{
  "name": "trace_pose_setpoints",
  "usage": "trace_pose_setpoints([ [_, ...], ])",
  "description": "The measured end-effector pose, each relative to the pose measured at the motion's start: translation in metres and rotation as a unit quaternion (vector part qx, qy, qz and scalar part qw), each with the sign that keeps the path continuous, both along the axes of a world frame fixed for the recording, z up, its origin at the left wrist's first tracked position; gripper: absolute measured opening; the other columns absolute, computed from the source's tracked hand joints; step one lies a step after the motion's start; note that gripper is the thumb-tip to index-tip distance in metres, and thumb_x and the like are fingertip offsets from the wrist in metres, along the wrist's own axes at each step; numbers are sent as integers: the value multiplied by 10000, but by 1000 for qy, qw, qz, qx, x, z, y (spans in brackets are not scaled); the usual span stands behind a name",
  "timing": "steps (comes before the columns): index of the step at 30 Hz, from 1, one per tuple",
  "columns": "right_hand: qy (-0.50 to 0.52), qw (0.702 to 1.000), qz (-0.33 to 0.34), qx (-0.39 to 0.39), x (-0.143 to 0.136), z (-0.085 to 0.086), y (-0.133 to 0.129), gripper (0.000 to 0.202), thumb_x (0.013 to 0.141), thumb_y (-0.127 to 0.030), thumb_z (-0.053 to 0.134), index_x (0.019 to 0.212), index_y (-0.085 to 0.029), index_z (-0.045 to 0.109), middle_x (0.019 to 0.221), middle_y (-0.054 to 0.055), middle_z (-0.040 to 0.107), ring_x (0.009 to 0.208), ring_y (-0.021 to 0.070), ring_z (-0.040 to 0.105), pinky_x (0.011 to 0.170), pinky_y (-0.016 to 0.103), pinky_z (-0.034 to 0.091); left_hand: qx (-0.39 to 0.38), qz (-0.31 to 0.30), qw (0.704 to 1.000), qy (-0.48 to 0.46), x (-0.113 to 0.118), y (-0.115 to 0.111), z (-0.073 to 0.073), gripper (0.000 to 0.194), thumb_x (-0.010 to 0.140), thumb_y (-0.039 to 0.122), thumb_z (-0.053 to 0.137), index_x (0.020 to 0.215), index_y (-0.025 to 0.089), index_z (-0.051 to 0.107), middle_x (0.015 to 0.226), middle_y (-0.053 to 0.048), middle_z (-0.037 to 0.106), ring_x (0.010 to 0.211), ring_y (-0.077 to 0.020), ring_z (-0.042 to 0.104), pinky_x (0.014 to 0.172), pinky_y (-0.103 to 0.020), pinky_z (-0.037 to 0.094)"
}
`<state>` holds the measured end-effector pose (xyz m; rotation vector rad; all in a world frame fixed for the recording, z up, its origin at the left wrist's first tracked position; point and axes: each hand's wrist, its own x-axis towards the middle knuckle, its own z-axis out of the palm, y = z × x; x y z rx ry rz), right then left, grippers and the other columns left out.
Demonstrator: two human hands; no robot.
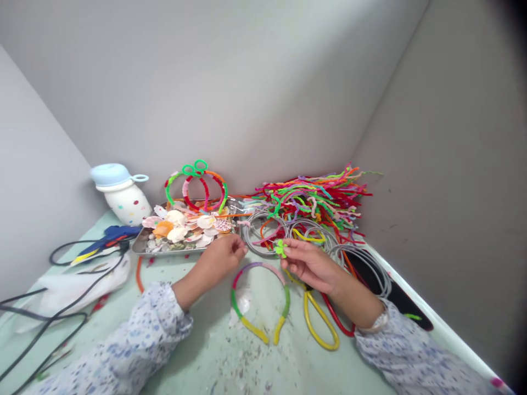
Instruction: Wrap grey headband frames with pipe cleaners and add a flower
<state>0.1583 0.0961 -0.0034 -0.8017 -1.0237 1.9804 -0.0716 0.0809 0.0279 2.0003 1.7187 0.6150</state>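
My right hand pinches a small bright green fuzzy flower shape, bent like pipe cleaner, between thumb and fingertips. Just left of it, my left hand hovers with its fingers pressed together. What those fingers hold, if anything, is too small to make out. Below and between the hands lies a headband wrapped in pink, purple, green and yellow fuzzy stems. Its two yellow ends point toward me, and neither hand touches it.
A metal tray of shells stands behind my left hand, with wrapped headbands on it. Pipe cleaners are piled at the back right near grey wire coils. A white bottle, pliers and black cable lie left.
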Motion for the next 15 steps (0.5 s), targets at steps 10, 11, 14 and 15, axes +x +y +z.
trace_pose_setpoints([
  [10,-33,997,36,53,-12,10,-17,261,757,-303,713,896,-175,533,766,11,661,585,90,635,427,140,445,8,32,999,32,-4,-39,-28,42,693,220,603,670,185,605,651,-59,624,578,-192,554,513,-270,256],
  [11,-45,996,42,62,-14,12,-19,262,764,-315,704,900,-176,529,766,9,660,587,95,638,414,141,438,9,24,1000,13,-3,-39,-29,48,712,211,580,677,184,598,647,-51,620,580,-187,556,516,-266,274],
  [14,-103,989,50,98,-17,23,-27,231,797,-328,662,914,-173,537,719,-3,658,535,81,611,397,137,414,-6,-1,997,-78,8,-38,-26,108,799,256,513,755,183,578,649,-22,614,577,-169,575,519,-252,347],
  [15,-125,984,46,114,-18,29,-30,212,806,-321,648,914,-169,546,702,-6,658,517,70,597,410,138,418,-22,-3,988,-152,14,-37,-24,124,819,283,507,791,179,567,663,-15,613,571,-162,585,518,-248,372],
])
